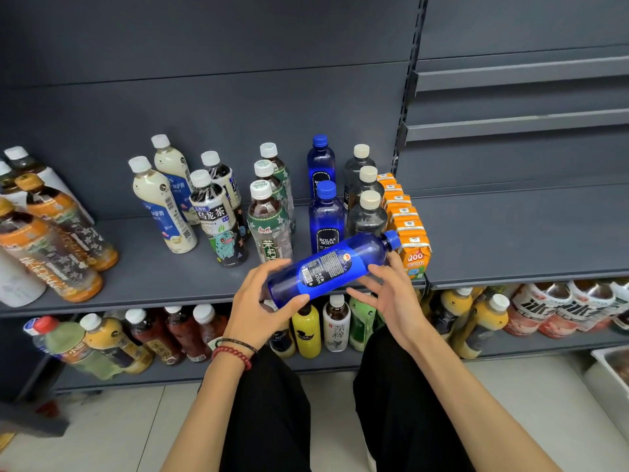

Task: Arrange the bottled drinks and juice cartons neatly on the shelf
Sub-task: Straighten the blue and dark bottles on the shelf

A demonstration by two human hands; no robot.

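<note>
Left hand grips the base of one blue bottle, held tilted above the shelf edge. Right hand, fingers spread, touches its neck end. Just beyond the hands stand two more blue bottles and three dark bottles.

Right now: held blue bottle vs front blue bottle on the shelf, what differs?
Pose: held bottle lies tilted, cap up-right; shelf bottle stands upright.
Support: left hand grips the held bottle, right hand touches near its neck; shelf bottle rests on the shelf.
Label: held bottle shows a barcode; shelf bottle reads BOLSA SODA.
Shared: blue body, blue cap.
</note>
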